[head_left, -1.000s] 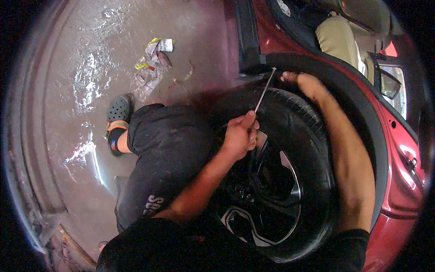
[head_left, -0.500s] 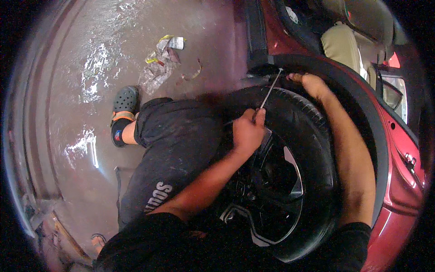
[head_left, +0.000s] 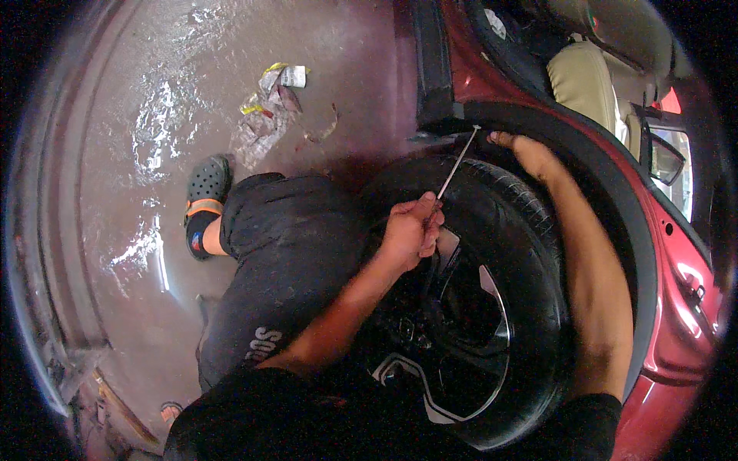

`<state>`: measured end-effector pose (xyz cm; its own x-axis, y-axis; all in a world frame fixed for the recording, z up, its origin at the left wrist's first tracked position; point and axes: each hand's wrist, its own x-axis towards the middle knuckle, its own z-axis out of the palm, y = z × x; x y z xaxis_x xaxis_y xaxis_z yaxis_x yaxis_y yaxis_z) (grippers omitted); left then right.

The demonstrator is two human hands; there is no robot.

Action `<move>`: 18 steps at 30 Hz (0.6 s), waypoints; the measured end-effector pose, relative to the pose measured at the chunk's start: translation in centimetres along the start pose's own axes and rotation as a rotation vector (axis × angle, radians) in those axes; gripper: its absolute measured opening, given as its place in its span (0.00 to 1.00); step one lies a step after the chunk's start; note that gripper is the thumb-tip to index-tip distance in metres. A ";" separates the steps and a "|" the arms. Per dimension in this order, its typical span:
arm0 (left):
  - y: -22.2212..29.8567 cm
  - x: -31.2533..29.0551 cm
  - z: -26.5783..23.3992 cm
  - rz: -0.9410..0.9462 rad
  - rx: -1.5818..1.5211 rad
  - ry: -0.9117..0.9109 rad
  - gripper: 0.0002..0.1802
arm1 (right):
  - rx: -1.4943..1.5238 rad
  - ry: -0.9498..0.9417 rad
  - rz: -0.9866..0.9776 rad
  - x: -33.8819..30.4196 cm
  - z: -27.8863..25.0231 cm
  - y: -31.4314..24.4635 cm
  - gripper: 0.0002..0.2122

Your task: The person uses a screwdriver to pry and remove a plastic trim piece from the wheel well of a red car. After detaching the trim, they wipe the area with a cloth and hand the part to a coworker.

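Observation:
In my left hand (head_left: 411,234) is a long, thin-shafted screwdriver (head_left: 457,167), its handle hidden in my closed fingers. The shaft slants up and right, and its pale, slightly flared tip is by the front end of the black wheel arch liner (head_left: 530,119). My right hand (head_left: 530,156) reaches over the tyre (head_left: 547,265) into the gap under the arch. Its fingers are bent and close together near the screwdriver's tip; what they grip, if anything, is hidden. Below my left hand is the black and silver wheel rim (head_left: 496,307).
Red bodywork (head_left: 680,300) borders the arch on the right, with a beige seat (head_left: 580,77) visible beyond it. My bent leg (head_left: 284,238) is left of the wheel. Crumpled wrappers (head_left: 269,115) lie on the wet, shiny floor (head_left: 157,100).
My left hand has shifted slightly down and left and rolled, with the screwdriver still held and its tip a little lower. My right hand has stayed nearly in place under the arch.

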<state>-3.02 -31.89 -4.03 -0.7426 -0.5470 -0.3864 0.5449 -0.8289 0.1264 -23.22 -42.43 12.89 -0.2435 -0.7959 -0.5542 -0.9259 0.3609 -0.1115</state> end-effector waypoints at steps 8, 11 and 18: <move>-1.8 0.0 1.7 0.766 1.264 0.526 0.20 | -0.270 0.037 0.217 -1.0 -0.1 -1.9 0.31; -2.1 0.5 1.2 0.677 0.861 0.419 0.19 | -0.240 0.079 0.219 -1.3 -0.2 -2.5 0.27; -0.6 1.1 -1.7 -0.436 -0.391 -0.553 0.28 | -0.164 0.092 0.164 -0.1 -0.1 1.3 0.23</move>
<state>-3.55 -31.76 -6.05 -0.9495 -0.2466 0.1942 0.1820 -0.9365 -0.2997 -24.44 -41.95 12.83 -0.4123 -0.7769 -0.4759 -0.9046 0.4111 0.1126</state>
